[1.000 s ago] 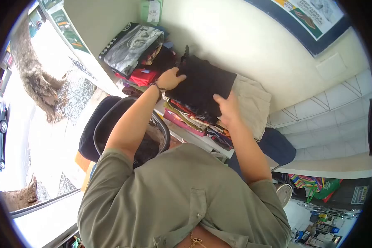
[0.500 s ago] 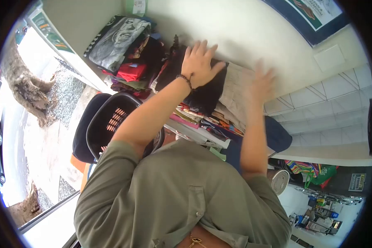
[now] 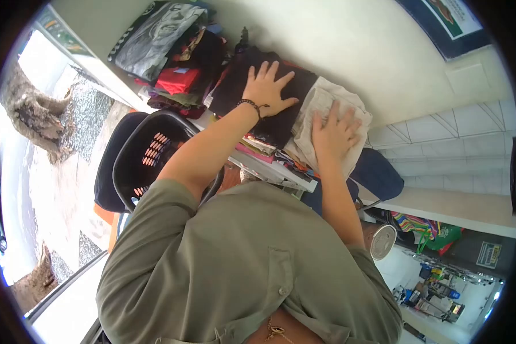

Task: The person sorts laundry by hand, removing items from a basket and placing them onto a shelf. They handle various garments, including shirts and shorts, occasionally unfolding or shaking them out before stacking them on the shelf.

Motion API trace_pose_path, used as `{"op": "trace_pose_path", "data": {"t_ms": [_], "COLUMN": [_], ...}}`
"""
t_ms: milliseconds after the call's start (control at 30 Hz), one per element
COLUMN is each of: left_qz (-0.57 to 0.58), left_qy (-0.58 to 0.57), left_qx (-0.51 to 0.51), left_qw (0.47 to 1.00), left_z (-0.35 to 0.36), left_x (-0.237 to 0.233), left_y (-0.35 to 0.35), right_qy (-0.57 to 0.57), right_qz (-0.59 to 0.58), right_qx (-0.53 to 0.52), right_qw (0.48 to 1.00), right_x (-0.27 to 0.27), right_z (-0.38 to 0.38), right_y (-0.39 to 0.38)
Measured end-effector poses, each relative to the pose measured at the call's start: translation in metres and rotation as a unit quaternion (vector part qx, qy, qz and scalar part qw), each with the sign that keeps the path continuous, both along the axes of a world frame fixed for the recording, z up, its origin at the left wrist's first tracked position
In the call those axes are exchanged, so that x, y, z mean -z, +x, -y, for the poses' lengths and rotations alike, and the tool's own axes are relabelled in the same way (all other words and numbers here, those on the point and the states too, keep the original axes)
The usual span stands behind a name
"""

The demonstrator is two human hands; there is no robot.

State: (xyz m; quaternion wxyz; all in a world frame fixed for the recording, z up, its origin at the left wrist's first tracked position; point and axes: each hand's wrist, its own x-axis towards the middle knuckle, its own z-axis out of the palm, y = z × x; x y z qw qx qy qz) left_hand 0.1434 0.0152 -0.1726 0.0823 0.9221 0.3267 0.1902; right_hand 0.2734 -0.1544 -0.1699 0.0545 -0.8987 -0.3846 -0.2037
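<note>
My left hand [image 3: 269, 93] lies flat with its fingers spread on a folded black garment [image 3: 281, 129], which tops a stack of clothes. Beside it, my right hand [image 3: 335, 132] rests on a folded beige garment [image 3: 358, 109], fingers apart and slightly blurred. The beige garment looks creased and sits on another pile next to the black one. Edges of colourful folded clothes [image 3: 258, 150] show beneath both. A beaded bracelet [image 3: 249, 103] circles my left wrist.
Further left stands another clothes stack with a grey printed shirt [image 3: 160, 40] and a red garment [image 3: 178, 80]. A black plastic basket [image 3: 126, 166] is below it. A dark blue seat-like shape [image 3: 378, 175] and a round-lidded container [image 3: 382, 241] are at right.
My right hand has come down from above the beige garment and now presses on it. The beige garment has shifted and bunched. My left hand stays on the black garment.
</note>
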Motion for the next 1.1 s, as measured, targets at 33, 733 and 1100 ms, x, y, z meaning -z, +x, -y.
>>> {"op": "trace_pose_path", "data": {"t_ms": [33, 733, 1100], "left_qz": [0.007, -0.262, -0.265], "left_qy": [0.003, -0.445, -0.494], "left_qx": [0.002, -0.194, -0.400], "left_qw": [1.000, 0.834, 0.725], "left_z": [0.004, 0.051, 0.108], "left_x": [0.002, 0.198, 0.312], "left_y": [-0.003, -0.400, -0.368], "right_qy": [0.006, 0.007, 0.014], "right_qz": [0.000, -0.013, -0.046], "right_qx": [-0.004, 0.003, 0.005], "right_qw": [1.000, 1.000, 0.999], "right_x": [0.002, 0.010, 0.014], "right_z": [0.005, 0.005, 0.005], "right_y": [0.000, 0.028, 0.041]}}
